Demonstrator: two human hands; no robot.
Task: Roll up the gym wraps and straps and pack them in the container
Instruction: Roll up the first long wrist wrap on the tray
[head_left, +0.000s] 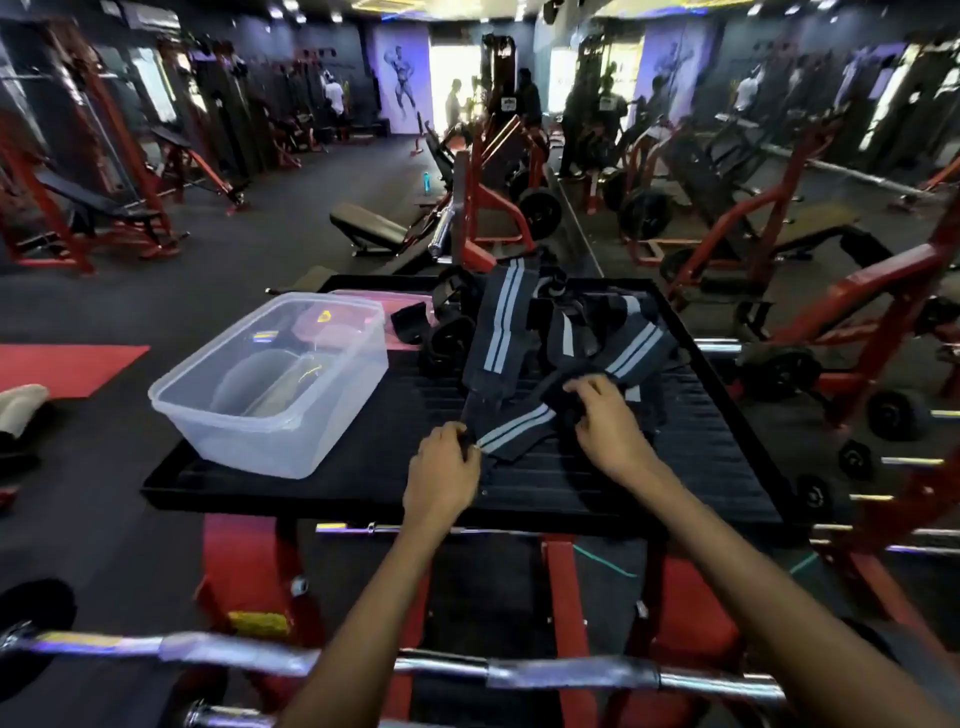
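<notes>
The left hand (441, 467) pinches the end of a striped wrap (511, 428) near the tabletop's (571, 493) front edge; the right hand (602, 415) grips its bunched middle. Rolling hasn't begun; straighten it next. The container (270, 384) stands empty at the left edge

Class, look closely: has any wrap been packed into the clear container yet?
No, the clear container holds nothing, and the wraps lie on the black tray.

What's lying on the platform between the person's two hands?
In the head view, a dark striped wrap stretches from the left hand, which pinches its end, across the black platform to the right hand, which holds the fabric.
</notes>
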